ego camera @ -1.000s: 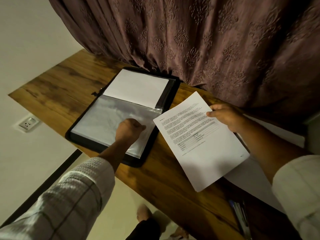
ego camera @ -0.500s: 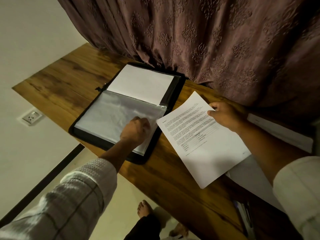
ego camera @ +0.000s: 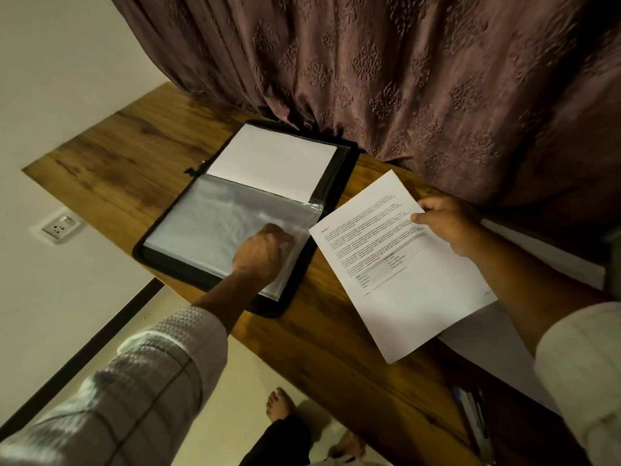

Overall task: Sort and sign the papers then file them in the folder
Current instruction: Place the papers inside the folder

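a home: patterned curtain (ego camera: 386, 79), wooden table (ego camera: 127, 156), bare foot (ego camera: 279, 403).

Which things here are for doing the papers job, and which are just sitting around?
For the job: printed paper, pinched by the right hand; open folder; clear sleeve, which the left hand seems to pinch; blank sheet inside; spare paper under the right arm; what look like pens, probably for signing.
Just there: curtain; wall socket; table, only holding things up.
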